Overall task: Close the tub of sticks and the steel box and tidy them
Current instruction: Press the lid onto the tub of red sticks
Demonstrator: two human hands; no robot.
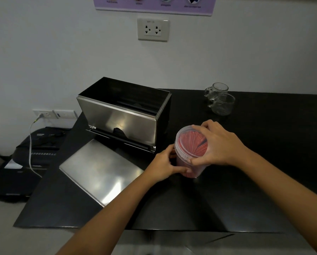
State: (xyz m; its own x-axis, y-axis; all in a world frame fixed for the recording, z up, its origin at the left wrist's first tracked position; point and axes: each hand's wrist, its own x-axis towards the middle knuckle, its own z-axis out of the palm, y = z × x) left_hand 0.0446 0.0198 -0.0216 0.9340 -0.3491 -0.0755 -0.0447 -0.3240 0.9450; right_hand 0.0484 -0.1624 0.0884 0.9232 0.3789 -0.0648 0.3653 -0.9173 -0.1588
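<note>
A clear plastic tub [189,146] full of red sticks stands on the black counter [246,190], tilted slightly toward me. A clear lid sits on its rim. My right hand [215,142] lies over the lid's right side, fingers curled on the rim. My left hand [166,165] grips the tub's lower left wall. To the left, the steel box [121,115] stands open at the top. Its flat steel lid [98,172] lies on the counter in front of it.
Two glass mugs [221,99] stand at the back right by the wall. A black device [25,162] with a white cable sits below the counter's left end. Wall sockets [152,30] are above the box.
</note>
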